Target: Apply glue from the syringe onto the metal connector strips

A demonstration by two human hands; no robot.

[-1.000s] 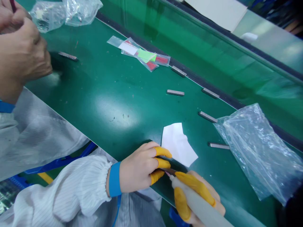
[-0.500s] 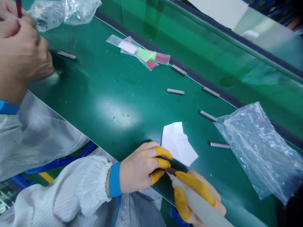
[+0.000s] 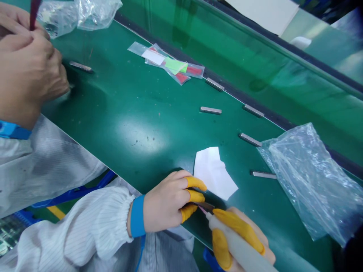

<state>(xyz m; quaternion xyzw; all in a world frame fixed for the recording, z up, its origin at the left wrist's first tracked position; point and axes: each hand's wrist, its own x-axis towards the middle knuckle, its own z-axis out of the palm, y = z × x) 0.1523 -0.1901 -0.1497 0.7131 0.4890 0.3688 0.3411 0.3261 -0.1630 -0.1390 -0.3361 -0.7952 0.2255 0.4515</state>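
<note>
My left hand (image 3: 171, 202), with yellow finger cots and a blue wrist strap (image 3: 137, 216), is closed on a dark, thin part (image 3: 208, 206) at the green table's front edge. Its fingers cover most of the part. In my right hand (image 3: 245, 238), also in yellow cots, is a pale bottle-like tool (image 3: 241, 245). The tool's narrow pinkish tip points at the dark part beside my left fingertips. Just behind the hands lies a white piece of paper (image 3: 214, 172).
Slim connectors (image 3: 210, 110) lie around the table (image 3: 119, 102). A clear bag (image 3: 309, 181) is at right, and small labelled bags (image 3: 176, 66) lie near the back rail. At upper left, another person's hands (image 3: 31, 68) hold a red tool (image 3: 34, 15).
My right hand and the pale tool have shifted slightly right, away from my left fingers. The other person's hands have moved a little to the right. My left hand looks unmoved.
</note>
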